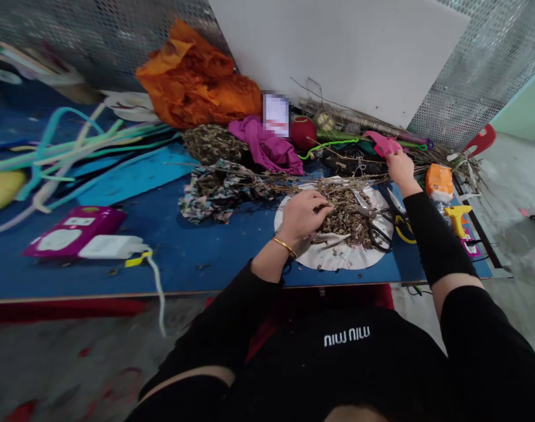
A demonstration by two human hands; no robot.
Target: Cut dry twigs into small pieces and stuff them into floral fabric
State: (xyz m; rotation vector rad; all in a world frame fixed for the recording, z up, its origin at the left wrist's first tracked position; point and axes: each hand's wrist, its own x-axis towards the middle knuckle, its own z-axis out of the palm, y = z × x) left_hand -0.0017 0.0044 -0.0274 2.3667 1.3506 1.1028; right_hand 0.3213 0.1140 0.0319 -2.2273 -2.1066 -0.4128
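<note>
My right hand (402, 170) reaches to the back right and pinches a piece of pink cloth (382, 143). My left hand (305, 215) rests at the left side of a heap of dried, crumbled plant bits (349, 220), its fingers curled inward. Whether anything lies inside those fingers is hidden. The heap lies on a round white cloth (351, 259). Black-handled scissors (379, 231) lie on its right part, and yellow-handled scissors (403, 228) lie just beyond, beside my right forearm. Dry stalks (338, 186) stretch along the back of the white cloth.
A patterned cloth bundle (206, 193), purple cloth (271, 143) and crumpled orange material (192, 82) lie left of centre. Foam-like strips (60, 140) and a purple packet (78, 228) are farther left. At right are an orange-white pack (439, 181) and a yellow glue gun (458, 218).
</note>
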